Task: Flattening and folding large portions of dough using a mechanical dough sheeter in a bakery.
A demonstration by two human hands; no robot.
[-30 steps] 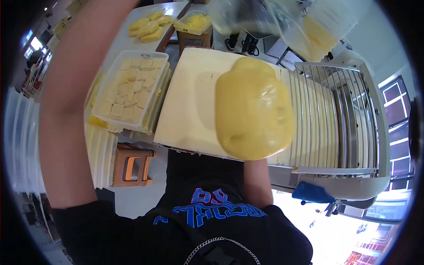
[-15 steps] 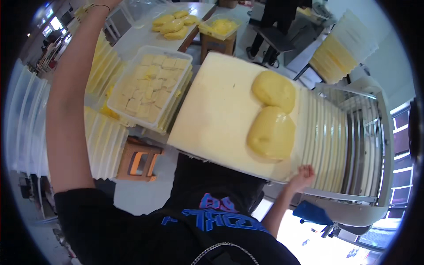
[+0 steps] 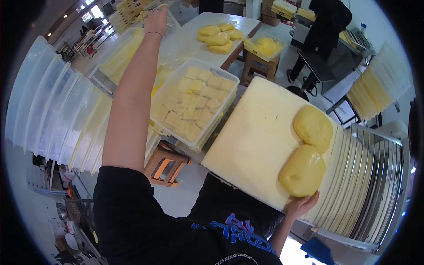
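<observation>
Two smooth yellow dough lumps, a farther one (image 3: 313,128) and a nearer one (image 3: 303,171), lie touching on the right part of a pale board (image 3: 247,128). My right hand (image 3: 302,206) is at the board's near edge, just below the nearer lump, its fingers stretched out and holding nothing. At the upper left my left arm reaches far out, and my left hand (image 3: 157,21) is closed at the rim of a clear plastic tub (image 3: 174,37). Part of its grip is hidden. Between the arm and the board stands a clear tub (image 3: 194,143) of pale yellow square blocks.
Metal rollers (image 3: 353,176) adjoin the board's right side. Stacked clear tubs (image 3: 57,106) stand at left, above a brown stool (image 3: 168,165). Yellow lumps (image 3: 218,38) sit on a white table (image 3: 207,20). A person in black (image 3: 324,33) stands beyond.
The view has swung left, so the scene sits farther right and lower. My left hand has come into view. My right hand, curled before, is now spread close to the nearer lump.
</observation>
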